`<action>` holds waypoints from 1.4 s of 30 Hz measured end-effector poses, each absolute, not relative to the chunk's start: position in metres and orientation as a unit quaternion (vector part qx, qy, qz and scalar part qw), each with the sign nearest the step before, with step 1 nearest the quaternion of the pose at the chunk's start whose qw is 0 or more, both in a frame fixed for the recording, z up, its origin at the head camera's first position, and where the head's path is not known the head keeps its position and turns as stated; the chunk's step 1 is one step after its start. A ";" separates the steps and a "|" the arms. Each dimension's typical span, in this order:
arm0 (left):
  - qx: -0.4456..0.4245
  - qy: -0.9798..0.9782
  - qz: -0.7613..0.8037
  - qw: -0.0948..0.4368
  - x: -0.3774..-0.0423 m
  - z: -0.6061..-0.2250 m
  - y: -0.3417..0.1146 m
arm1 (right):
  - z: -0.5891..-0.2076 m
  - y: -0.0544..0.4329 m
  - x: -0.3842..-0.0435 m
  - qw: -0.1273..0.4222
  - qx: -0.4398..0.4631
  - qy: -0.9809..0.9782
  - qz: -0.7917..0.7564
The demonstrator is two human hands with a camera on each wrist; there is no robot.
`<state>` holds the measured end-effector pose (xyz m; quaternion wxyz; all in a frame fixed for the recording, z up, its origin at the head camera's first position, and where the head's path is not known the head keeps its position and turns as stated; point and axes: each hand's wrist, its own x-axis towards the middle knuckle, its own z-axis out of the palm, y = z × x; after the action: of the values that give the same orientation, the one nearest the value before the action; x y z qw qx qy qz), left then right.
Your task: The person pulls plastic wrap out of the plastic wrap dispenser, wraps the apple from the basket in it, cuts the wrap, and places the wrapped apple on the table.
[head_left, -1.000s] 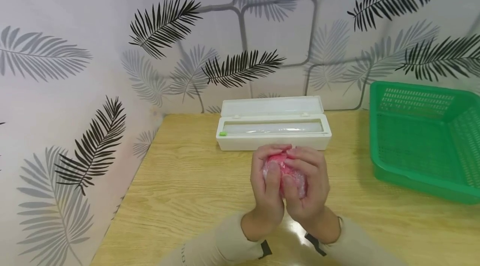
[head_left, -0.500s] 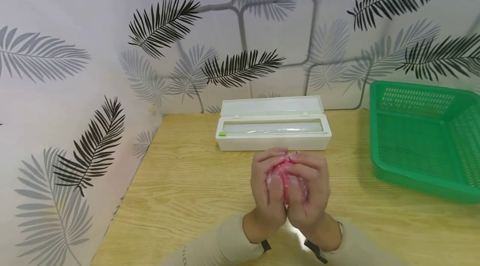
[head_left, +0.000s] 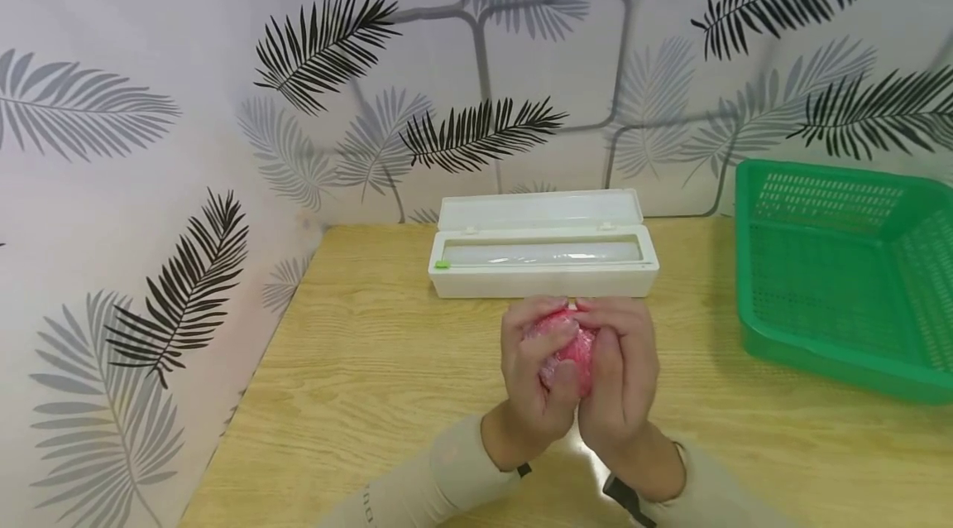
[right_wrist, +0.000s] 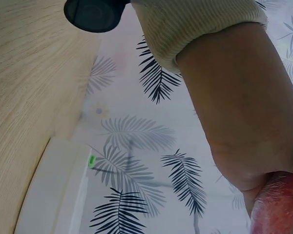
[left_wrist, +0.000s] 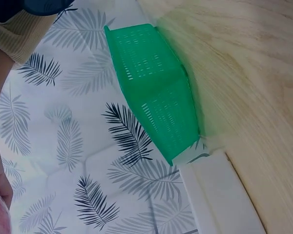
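A pinkish-red round item in clear cling film (head_left: 581, 358) is held between both hands over the table in the head view. My left hand (head_left: 530, 371) curls around its left side, with the thumb and a finger lying across the front. From the right, my right hand (head_left: 625, 371) grips it, thumb upright along the near side. Both hands' fingertips meet at the top of the item. The wrapped red surface (right_wrist: 278, 207) also shows at the lower right corner of the right wrist view. Fingers hide much of the item.
A white cling film dispenser (head_left: 543, 284) stands behind the hands with its lid up, a roll inside and a green slider (head_left: 442, 264) at its left. A green plastic basket (head_left: 782, 346) is on the right of the wooden table (head_left: 357, 362). Leaf-patterned cloth (head_left: 521, 56) hangs behind.
Both hands have shifted their fingers over the wrapped item, squeezing and turning it in place. The left index finger now crosses its front. Dispenser and basket stay put.
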<state>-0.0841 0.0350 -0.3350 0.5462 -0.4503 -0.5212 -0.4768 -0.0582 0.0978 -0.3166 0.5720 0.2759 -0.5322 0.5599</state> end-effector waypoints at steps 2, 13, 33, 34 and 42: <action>-0.450 -0.530 -0.479 0.536 -0.084 -0.336 0.034 | -0.318 0.100 -0.060 0.563 0.274 -0.546 0.556; -0.449 -0.546 -0.516 0.484 -0.089 -0.341 0.032 | -0.335 0.112 -0.064 0.423 0.258 -0.580 0.647; -0.481 -0.530 -0.509 0.479 -0.088 -0.333 0.031 | -0.343 0.110 -0.060 0.428 0.221 -0.466 0.742; -0.481 -0.527 -0.521 0.469 -0.089 -0.335 0.031 | -0.343 0.110 -0.060 0.430 0.217 -0.461 0.745; -0.462 -0.504 -0.652 0.327 -0.089 -0.340 0.033 | -0.338 0.105 -0.063 0.499 0.219 -0.421 0.725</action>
<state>-0.0886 0.0332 -0.3404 0.3265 -0.4623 -0.5041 -0.6523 -0.0628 0.1051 -0.3381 0.4990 0.2193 -0.4211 0.7250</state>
